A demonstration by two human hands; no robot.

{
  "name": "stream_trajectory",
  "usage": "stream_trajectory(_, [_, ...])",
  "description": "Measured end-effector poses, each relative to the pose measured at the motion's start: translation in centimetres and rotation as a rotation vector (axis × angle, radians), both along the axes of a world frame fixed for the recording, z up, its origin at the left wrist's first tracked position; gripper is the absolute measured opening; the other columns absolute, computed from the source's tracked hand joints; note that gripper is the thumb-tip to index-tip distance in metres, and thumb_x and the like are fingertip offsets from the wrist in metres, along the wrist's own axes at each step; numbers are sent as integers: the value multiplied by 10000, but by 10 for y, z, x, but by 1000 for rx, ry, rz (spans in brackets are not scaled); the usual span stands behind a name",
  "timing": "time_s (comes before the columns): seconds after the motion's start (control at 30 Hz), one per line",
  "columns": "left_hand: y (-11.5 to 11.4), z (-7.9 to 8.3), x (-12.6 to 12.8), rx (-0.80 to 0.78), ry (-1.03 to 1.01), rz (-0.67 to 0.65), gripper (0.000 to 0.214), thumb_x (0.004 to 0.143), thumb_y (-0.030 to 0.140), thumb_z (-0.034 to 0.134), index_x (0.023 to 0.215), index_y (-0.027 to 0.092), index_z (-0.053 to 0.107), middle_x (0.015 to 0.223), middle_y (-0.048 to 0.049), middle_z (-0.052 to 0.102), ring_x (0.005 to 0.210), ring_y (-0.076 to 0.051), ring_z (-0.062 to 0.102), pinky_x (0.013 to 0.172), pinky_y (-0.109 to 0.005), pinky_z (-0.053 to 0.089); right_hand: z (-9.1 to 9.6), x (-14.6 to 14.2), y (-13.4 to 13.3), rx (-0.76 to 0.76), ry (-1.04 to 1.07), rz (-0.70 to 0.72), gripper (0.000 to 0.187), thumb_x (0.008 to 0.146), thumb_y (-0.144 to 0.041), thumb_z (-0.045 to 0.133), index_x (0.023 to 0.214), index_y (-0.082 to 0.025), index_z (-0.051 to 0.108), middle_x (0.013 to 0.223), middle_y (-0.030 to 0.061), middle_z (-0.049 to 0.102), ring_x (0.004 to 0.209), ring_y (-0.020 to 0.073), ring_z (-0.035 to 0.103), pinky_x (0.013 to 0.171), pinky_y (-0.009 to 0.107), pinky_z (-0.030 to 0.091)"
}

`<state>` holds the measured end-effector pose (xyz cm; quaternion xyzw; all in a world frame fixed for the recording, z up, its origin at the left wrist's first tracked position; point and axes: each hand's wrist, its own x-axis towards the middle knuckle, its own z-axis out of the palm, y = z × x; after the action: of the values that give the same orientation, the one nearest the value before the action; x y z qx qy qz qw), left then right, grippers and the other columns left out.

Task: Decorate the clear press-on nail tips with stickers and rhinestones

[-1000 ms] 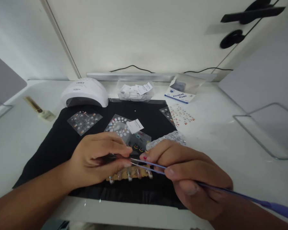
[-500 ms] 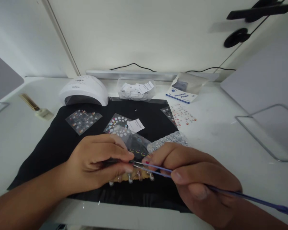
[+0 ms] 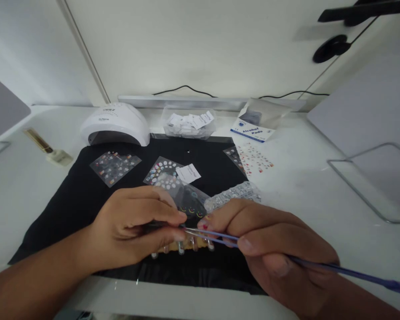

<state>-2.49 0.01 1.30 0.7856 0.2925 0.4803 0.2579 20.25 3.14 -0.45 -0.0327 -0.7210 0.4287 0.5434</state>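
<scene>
My right hand (image 3: 283, 249) holds blue-purple tweezers (image 3: 226, 235), their handle running to the lower right. The metal tips meet the fingertips of my left hand (image 3: 140, 224). Its thumb and forefinger are closed in a pinch on something small and mostly hidden. Just beyond the fingers is a clear sticker sheet (image 3: 191, 200) with small smiley faces; whether it is held or lying down I cannot tell. Below the fingertips, several clear-looking false nails (image 3: 181, 249) sit along a yellow strip (image 3: 186, 243). A clear case of rhinestones (image 3: 235, 194) lies behind my right hand.
On a black mat (image 3: 66, 209) are a sticker sheet (image 3: 115, 168), a dotted sheet (image 3: 158, 169) and a white pad packet (image 3: 188, 173). Around it stand a white nail lamp (image 3: 115, 120), a polish bottle (image 3: 58, 157), a tub (image 3: 188, 129) and an alcohol pads box (image 3: 253, 129).
Both hands keep nearly the same pose, with the tweezer tips still at the left fingertips. The view has shifted very slightly.
</scene>
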Motion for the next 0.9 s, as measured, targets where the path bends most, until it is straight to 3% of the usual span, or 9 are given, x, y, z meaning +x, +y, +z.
stream_trajectory(0.6, [1,1,0,-40,7,18,139,843,135,760,965,193,729,758,-41,722,655,-148,695,572,-243,589,2,-2,1,-69,1,-2,280,949,-188,537,1147,-162,734,771,98,696,745,253,717,640,439,644])
stream_trajectory(0.9, [2,-5,-3,-90,-75,-32,330,793,93,793,1100,187,718,799,-27,681,663,-128,647,592,-245,568,0,-3,1,-166,74,9,270,949,-186,550,1118,-160,758,765,84,706,775,253,737,661,424,634])
